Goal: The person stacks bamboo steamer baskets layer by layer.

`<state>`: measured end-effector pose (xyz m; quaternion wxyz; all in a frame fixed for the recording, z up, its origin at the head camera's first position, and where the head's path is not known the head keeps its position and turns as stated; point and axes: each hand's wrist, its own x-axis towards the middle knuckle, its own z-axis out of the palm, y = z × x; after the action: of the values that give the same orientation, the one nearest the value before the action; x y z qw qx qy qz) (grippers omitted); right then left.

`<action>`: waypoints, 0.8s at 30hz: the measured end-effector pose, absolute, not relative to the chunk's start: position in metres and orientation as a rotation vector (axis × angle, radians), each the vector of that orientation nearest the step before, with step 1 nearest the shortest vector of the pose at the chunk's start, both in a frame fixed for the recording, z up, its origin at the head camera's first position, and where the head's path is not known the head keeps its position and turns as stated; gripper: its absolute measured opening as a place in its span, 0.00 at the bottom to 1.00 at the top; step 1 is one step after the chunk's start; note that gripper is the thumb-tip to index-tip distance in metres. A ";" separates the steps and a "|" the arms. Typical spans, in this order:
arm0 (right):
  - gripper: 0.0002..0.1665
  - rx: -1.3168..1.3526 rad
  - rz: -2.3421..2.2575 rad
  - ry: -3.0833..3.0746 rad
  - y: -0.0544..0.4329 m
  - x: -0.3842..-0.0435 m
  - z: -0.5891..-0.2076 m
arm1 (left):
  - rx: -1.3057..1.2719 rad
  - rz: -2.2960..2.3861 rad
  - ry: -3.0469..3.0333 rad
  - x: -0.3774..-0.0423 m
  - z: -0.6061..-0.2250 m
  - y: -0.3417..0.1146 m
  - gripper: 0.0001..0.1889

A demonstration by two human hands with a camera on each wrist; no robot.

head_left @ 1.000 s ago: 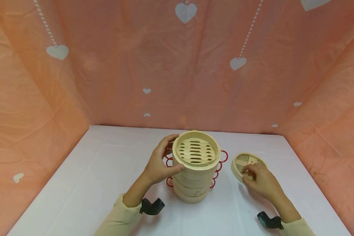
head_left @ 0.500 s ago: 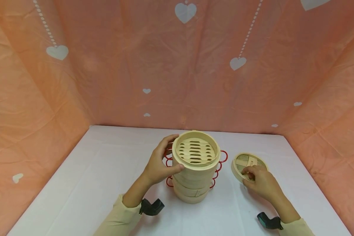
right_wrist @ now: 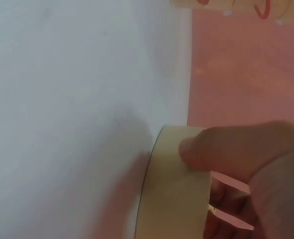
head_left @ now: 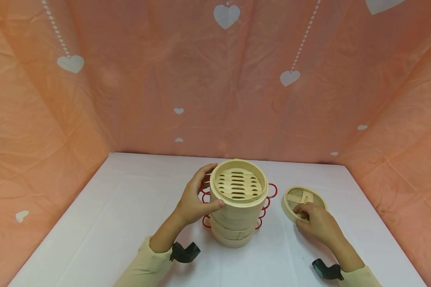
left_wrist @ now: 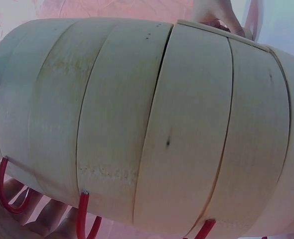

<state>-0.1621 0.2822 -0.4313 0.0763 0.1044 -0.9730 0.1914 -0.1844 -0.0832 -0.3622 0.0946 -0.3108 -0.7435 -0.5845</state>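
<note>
A tall bamboo steamer [head_left: 233, 219] of several stacked tiers stands upright on the table, its slotted top tier uncovered. Red loop handles [head_left: 273, 190] stick out on both sides. My left hand [head_left: 192, 202] grips the upper tier from the left, thumb across the front and fingers round the back. In the left wrist view, the steamer's wall [left_wrist: 187, 124] fills the frame. To the right lies a round bamboo lid [head_left: 293, 195] with a pale label inside. My right hand [head_left: 319, 223] pinches its near rim; in the right wrist view the thumb presses the lid's outer wall [right_wrist: 169, 189].
A white cloth covers the table [head_left: 129, 191]. Orange fabric walls [head_left: 230, 87] with white hearts stand at the back and both sides. Black wrist-camera mounts [head_left: 185, 252] hang beneath each wrist, close over the cloth.
The right hand's fingers have shifted slightly left and down at the lid's rim, baring more of the label. The left hand and the steamer hold still.
</note>
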 end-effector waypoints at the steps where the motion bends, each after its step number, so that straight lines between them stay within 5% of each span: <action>1: 0.13 0.312 0.573 -2.920 0.282 -0.162 -0.431 | -0.921 -1.735 -2.206 -0.184 -0.362 -0.083 0.44; 24: 0.13 0.310 0.532 -2.900 0.282 -0.162 -0.429 | -0.943 -1.718 -2.193 -0.186 -0.364 -0.082 0.44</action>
<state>-0.1620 0.2816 -0.4292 0.0883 0.1041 -0.9744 0.1786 -0.1856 -0.0825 -0.3643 0.1002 -0.3190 -0.7419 -0.5812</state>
